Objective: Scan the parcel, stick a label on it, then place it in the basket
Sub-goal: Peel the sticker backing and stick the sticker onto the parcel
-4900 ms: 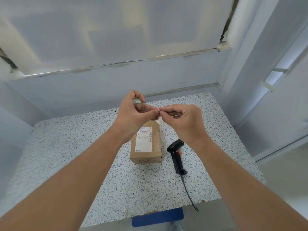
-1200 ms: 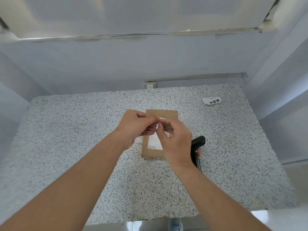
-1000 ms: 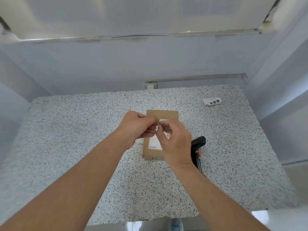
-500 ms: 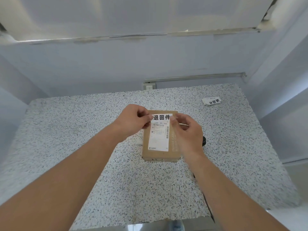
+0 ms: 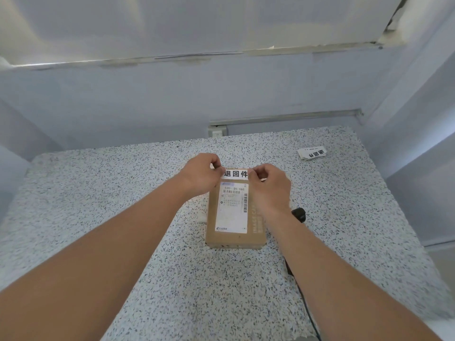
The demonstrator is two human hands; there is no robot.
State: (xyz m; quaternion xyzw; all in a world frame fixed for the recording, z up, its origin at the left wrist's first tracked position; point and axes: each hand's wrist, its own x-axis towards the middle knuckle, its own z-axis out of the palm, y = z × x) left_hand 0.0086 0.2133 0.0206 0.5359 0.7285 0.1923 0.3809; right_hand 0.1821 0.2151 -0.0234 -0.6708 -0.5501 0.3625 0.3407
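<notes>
Two hands — left hand, right hand — pinch the ends of a label, stretched crosswise over the far end of the parcel, apparently just touching; the parcel's long axis runs away from the person on the table.

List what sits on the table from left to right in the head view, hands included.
left hand → white label strip held between both hands → right hand → black scanner, mostly hidden behind the right wrist → stack of spare labels at the far right. The cardboard parcel lies under the hands, so it is left out.
</notes>
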